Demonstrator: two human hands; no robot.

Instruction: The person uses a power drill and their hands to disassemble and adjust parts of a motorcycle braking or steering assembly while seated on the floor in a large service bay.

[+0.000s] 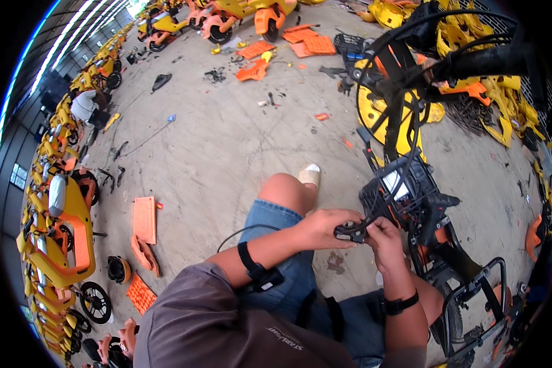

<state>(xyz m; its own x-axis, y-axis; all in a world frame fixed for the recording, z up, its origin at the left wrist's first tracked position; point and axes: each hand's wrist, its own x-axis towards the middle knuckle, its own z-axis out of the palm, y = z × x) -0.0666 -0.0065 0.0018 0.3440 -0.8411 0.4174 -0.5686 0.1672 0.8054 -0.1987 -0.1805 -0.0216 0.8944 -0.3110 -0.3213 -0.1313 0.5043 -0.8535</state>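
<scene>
In front of my knees, my left hand (pixel 330 228) is closed on a small black part (pixel 351 232) with cables; its exact kind I cannot make out. My right hand (pixel 385 243) pinches black cable at the other side of this part, its fingertips close to the left hand's. The cables lead toward the stripped scooter frame (pixel 405 184) standing at my right. Wires and a black box with a white label (pixel 396 183) show on that frame. Another thin black cable (pixel 246 229) arcs out past my left forearm.
Yellow and orange scooters (pixel 67 239) stand in a long row at the left. Orange panels (pixel 144 219) and a loose cable (pixel 146 138) lie on the concrete floor. Yellow body panels (pixel 503 104) are heaped at the far right. Another person (pixel 87 105) is by the row, far left.
</scene>
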